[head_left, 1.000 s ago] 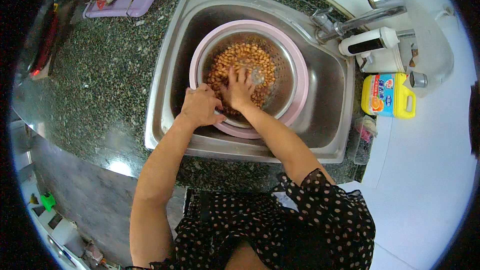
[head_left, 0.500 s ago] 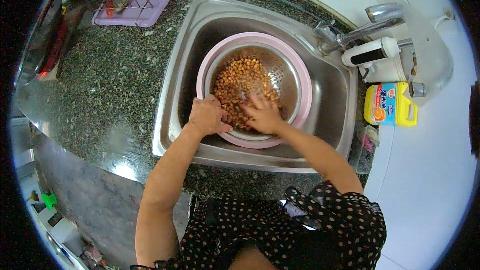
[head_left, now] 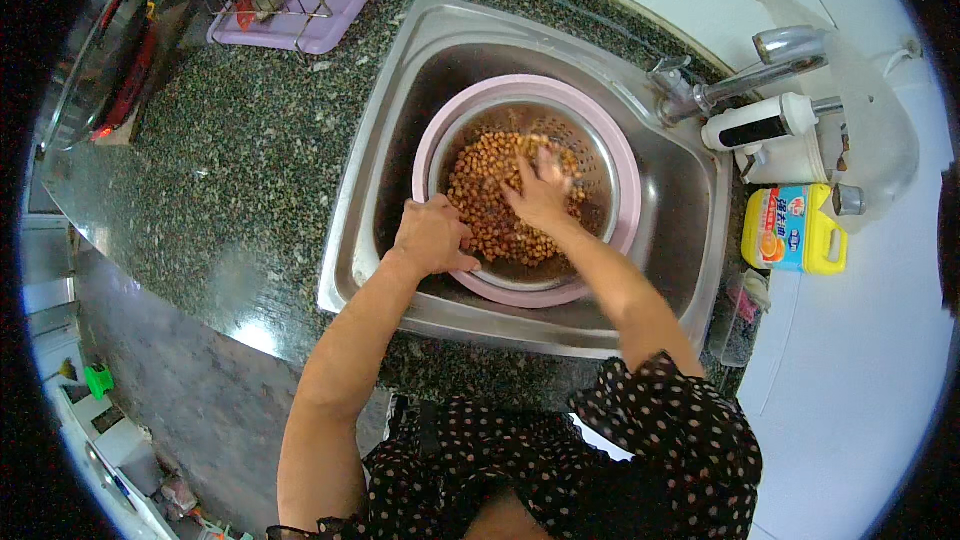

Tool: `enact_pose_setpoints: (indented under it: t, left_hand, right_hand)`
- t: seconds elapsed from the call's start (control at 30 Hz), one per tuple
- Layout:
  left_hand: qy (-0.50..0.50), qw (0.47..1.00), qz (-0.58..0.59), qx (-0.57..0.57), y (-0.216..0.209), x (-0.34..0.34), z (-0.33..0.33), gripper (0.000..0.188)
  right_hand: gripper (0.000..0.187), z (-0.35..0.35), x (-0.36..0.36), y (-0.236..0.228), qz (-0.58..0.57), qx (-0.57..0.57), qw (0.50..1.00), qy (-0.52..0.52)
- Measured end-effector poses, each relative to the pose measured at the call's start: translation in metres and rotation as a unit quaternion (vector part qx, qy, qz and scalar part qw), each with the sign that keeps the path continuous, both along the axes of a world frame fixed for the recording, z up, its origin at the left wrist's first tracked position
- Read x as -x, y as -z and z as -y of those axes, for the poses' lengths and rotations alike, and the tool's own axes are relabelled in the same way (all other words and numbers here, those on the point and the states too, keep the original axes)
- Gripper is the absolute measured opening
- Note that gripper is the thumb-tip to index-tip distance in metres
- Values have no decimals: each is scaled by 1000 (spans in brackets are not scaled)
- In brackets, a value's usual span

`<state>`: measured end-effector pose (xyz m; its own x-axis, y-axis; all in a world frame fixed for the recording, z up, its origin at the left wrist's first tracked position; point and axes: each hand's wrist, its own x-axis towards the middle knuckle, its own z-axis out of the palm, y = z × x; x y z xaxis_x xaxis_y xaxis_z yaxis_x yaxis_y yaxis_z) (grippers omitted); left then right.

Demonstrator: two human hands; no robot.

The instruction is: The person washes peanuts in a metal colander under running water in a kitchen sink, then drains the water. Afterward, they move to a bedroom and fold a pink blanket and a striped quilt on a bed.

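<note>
One left hand (head_left: pixel 433 236) curled over one pink basin rim (head_left: pixel 630 190), one right hand (head_left: pixel 540 200) spread among many kernels (head_left: pixel 485 175).

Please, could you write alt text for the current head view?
A person's right hand is among brown, bean-like pieces in a perforated metal bowl; the left hand touches the surrounding pink basin, set in a sink.

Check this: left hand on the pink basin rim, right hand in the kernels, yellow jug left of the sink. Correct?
Wrong about the jug: the head view shows it right of the sink. The left hand is on the basin rim and the right hand in the kernels.
</note>
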<state>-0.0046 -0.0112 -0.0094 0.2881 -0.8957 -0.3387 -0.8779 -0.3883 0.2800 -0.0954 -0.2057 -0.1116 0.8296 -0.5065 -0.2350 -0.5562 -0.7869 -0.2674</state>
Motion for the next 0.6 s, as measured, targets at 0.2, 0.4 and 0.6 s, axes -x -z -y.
enact_pose_setpoints:
  t: [0.2,0.4,0.6]
  left_hand:
    - [-10,1000,8,18,9,1,-10,38]
    - [-3,1000,2,6,6,-3,3,36]
    - [-23,1000,-14,9,14,2,-8,34]
  right_hand:
    - [63,-41,31,-27,-79,-59,961,-257]
    - [69,-21,-12,-16,-36,0,999,1]
    - [61,-27,41,-47,-148,-29,956,-251]
